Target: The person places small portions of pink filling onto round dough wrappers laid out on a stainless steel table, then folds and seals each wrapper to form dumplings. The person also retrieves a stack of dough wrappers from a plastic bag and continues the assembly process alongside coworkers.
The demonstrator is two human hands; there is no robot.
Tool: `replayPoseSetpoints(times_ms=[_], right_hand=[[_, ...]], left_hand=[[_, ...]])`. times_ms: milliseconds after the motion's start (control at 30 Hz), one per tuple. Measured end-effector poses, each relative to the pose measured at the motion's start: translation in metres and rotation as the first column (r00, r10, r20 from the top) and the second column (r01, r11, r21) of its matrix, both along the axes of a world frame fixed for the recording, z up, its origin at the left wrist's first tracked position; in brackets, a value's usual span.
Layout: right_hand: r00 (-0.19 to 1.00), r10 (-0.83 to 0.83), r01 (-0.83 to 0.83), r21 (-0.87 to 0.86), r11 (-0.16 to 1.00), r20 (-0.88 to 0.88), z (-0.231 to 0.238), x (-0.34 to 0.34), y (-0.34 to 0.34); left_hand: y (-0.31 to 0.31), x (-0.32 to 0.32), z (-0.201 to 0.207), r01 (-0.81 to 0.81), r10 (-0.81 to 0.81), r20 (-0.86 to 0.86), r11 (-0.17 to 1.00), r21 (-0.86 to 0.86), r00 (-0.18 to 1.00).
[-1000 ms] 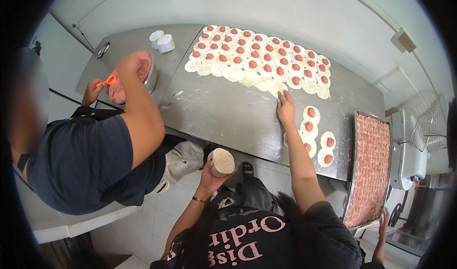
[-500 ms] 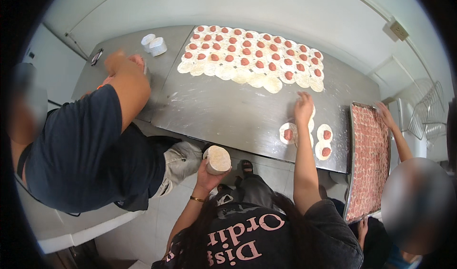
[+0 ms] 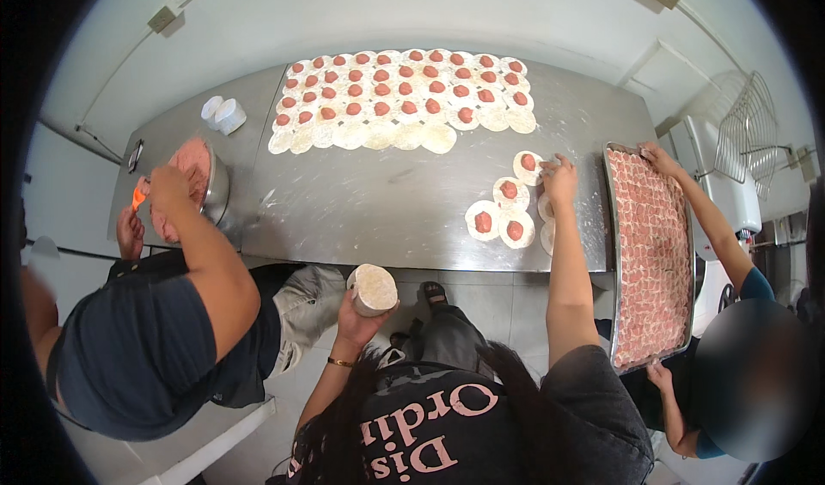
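Observation:
In my left hand (image 3: 348,322), below the table's front edge, is a thick round stack of pale dough wrappers (image 3: 375,290); my fingers wrap round its side. My right hand (image 3: 560,180) reaches over the right part of the metal table (image 3: 369,210), its fingers apart and slightly bent. Its thumb side is by the edge of a wrapper with a pink meat ball (image 3: 528,164); I cannot tell whether they touch. Several more meat-topped wrappers (image 3: 499,240) lie nearer to me. My forearm partly hides other wrappers (image 3: 545,238).
Overlapping wrapper rows (image 3: 436,138) lie at the back, most with meat. A co-worker at left holds an orange tool (image 3: 139,195) at a metal bowl (image 3: 216,180) of pink meat. Wrapped stacks (image 3: 228,117) stand behind. Another person grips a full tray (image 3: 612,253) at right.
The view has swung right, so the table's contents appear further left. My right hand has shifted right relative to the wrappers, uncovering meat-topped ones. The left co-worker's arm has moved, revealing the bowl.

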State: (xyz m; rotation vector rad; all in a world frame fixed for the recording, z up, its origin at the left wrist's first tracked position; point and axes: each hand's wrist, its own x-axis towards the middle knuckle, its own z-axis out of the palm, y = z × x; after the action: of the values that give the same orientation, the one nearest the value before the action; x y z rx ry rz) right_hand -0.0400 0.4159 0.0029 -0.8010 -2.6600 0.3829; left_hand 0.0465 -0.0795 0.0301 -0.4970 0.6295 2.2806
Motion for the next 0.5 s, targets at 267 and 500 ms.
replayPoseSetpoints(times_ms=[267, 500], right_hand=[[0.996, -0.071, 0.063, -0.117, 0.991, -0.061, -0.013, 0.017, 0.032], [0.939, 0.076, -0.291, -0.660, 0.693, -0.335, 0.060, 0.007, -0.117]], left_hand=[[0.011, -0.005, 0.016, 0.071, -0.066, -0.074, 0.995, 0.073, 0.995], [0.036, -0.023, 0.028, 0.033, -0.026, -0.106, 0.997, 0.072, 0.994]])
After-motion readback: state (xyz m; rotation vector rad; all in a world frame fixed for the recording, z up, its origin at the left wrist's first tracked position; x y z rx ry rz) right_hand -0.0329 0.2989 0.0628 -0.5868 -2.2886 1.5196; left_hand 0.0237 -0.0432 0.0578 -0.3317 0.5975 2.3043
